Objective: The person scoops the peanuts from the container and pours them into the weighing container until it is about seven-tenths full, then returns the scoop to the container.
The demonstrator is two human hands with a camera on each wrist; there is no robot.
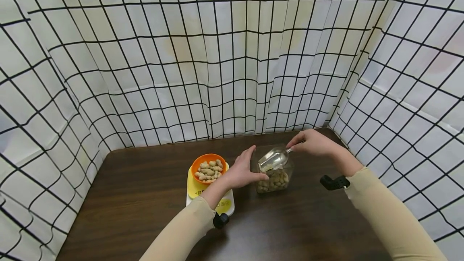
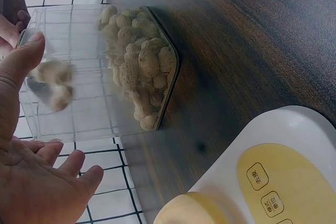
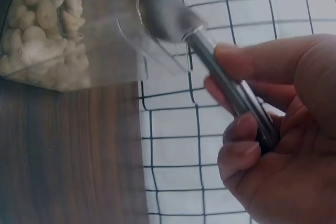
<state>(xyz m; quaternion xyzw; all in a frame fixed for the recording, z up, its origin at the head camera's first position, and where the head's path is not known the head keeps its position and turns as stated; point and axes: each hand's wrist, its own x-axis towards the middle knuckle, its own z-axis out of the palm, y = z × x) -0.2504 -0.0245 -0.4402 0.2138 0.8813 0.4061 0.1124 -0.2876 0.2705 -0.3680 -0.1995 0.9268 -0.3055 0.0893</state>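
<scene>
A clear box (image 1: 274, 182) of unshelled peanuts (image 2: 136, 66) stands on the table, its lower part filled. Above its mouth, a metal scoop (image 1: 274, 158) tilts with a few peanuts in it. My right hand (image 1: 314, 146) grips the scoop's handle (image 3: 231, 90), fingers curled round it. At the box's left side is my left hand (image 1: 243, 171), fingers extended and thumb spread across the near rim; firm contact is hard to tell. Left of that hand, an orange bowl (image 1: 194, 166) of peanuts sits on a white and yellow kitchen scale (image 1: 193, 193).
The dark wooden table (image 1: 137, 196) stretches out on both sides and in front. White sheeting behind a black wire grid (image 1: 232, 71) encloses the back and sides. The scale's lower half is partly covered by my left forearm.
</scene>
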